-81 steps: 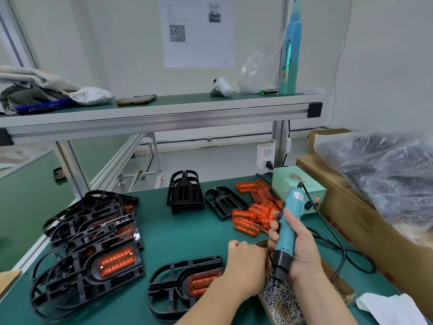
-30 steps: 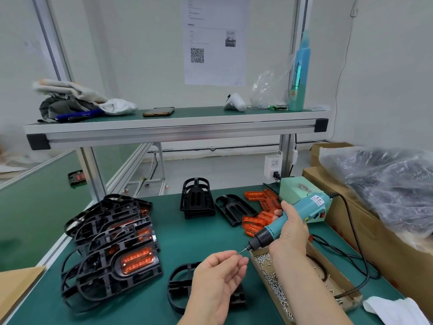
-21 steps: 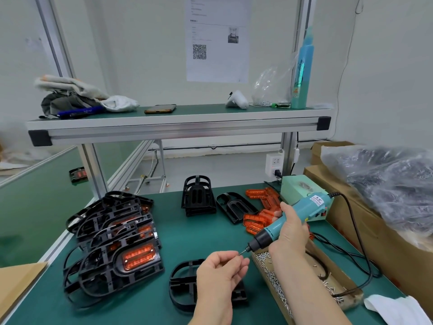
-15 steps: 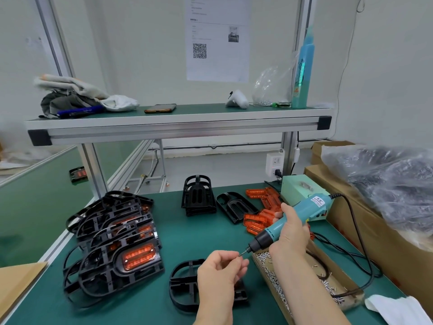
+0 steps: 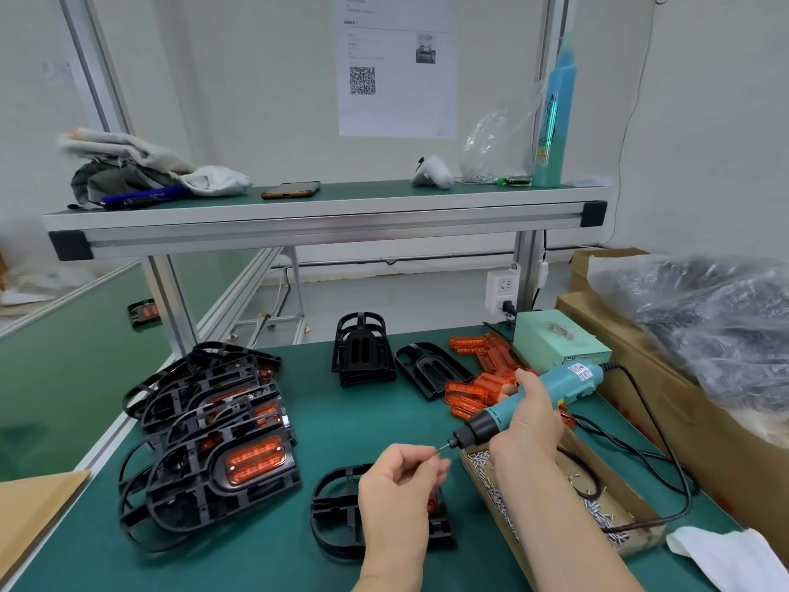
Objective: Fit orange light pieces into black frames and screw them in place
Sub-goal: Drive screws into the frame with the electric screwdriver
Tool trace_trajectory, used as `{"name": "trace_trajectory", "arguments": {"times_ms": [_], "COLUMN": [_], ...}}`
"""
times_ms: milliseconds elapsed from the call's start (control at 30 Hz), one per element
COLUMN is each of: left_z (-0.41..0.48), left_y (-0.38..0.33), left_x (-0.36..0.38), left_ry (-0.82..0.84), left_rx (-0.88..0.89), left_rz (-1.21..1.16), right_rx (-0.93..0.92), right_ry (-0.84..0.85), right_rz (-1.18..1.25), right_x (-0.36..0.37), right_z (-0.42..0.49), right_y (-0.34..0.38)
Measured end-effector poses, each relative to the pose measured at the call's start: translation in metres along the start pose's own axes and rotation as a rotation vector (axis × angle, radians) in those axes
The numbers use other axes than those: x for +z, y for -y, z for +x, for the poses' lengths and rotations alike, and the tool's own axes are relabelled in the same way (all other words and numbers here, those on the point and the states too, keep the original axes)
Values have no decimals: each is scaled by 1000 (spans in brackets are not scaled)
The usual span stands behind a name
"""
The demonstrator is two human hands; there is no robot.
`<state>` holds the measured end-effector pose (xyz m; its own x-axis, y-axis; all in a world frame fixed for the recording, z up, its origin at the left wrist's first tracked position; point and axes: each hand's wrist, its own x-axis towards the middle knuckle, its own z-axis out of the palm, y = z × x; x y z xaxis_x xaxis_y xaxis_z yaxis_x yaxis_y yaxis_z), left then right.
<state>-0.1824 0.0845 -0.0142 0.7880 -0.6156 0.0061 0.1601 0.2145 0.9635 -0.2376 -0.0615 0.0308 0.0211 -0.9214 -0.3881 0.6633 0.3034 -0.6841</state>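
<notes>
A black frame (image 5: 337, 517) lies flat near the front of the table, partly under the left hand (image 5: 397, 484). That hand hovers above it, fingertips drawn together on what looks like a small screw (image 5: 439, 449), held at the bit of the driver (image 5: 529, 401). The right hand (image 5: 531, 425) is wrapped round the driver's teal body, which is tilted with the bit low and to the left. Its cord trails off to the right.

Just right of the hands is a cardboard tray (image 5: 625, 484) of loose screws. Beyond it, the orange pieces (image 5: 478, 388) are piled beside a pale green box (image 5: 555, 346). Left of the pile, one frame lies flat (image 5: 427, 369) and a few stand on end (image 5: 363, 352). On the left, a stack (image 5: 213, 442) of frames already holds orange lights.

The table (image 5: 341, 412) is covered in a green mat. An aluminium shelf (image 5: 324, 215) spans it and carries cloths (image 5: 141, 164), a phone (image 5: 290, 190), a bag (image 5: 491, 151) and a tall teal bottle (image 5: 555, 108). A sheet (image 5: 397, 61) with a QR code hangs on the pale wall. On the right, a carton (image 5: 666, 420) holds dark parts in clear plastic.

The left hand hides the near frame's right half, where only a speck of orange shows. The print on the sheet is too small to read. The forearms are cut off at the bottom edge.
</notes>
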Motion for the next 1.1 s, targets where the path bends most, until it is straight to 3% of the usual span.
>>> {"name": "trace_trajectory", "arguments": {"times_ms": [833, 967, 1100], "left_z": [0, -2, -6], "left_y": [0, 1, 3], "left_x": [5, 6, 2], "left_ry": [-58, -64, -76], "left_rx": [-49, 59, 358], "left_rz": [-134, 14, 337], "right_rx": [-16, -14, 38], "right_ry": [28, 17, 3], "right_rz": [21, -5, -31], "right_x": [0, 1, 3], "right_z": [-5, -7, -7], "right_y": [-1, -2, -2]}}
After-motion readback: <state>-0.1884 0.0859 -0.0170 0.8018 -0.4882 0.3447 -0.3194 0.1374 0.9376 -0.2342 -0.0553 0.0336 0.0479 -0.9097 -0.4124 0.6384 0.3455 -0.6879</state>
